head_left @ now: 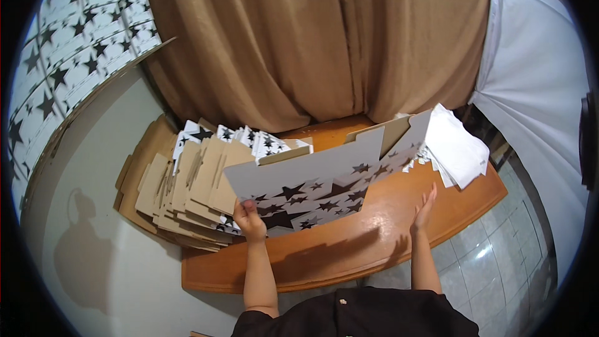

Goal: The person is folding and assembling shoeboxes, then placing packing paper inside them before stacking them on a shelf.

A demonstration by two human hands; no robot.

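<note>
Left hand pinches the lower corner of a flat star-printed carton blank, thumb over the front face, and that is the only hold on it; the blank stands on edge above the wooden worktop, running from about 8 o'clock up toward 2 o'clock. Right hand hovers open at 4 o'clock of the blank, fingers spread, touching nothing. That is the risk: a long sheet held by one corner can sag or swing, and its far end sits right against the loose stack of white sheets at 2 o'clock, near the worktop's rim, so a sweep could push them off onto the tiled floor. At 9 o'clock the fanned pile of folded blanks leans outward, partly overhanging; a knock from the left wrist could make it slide. A hard pinch might also crease the corner.
</note>
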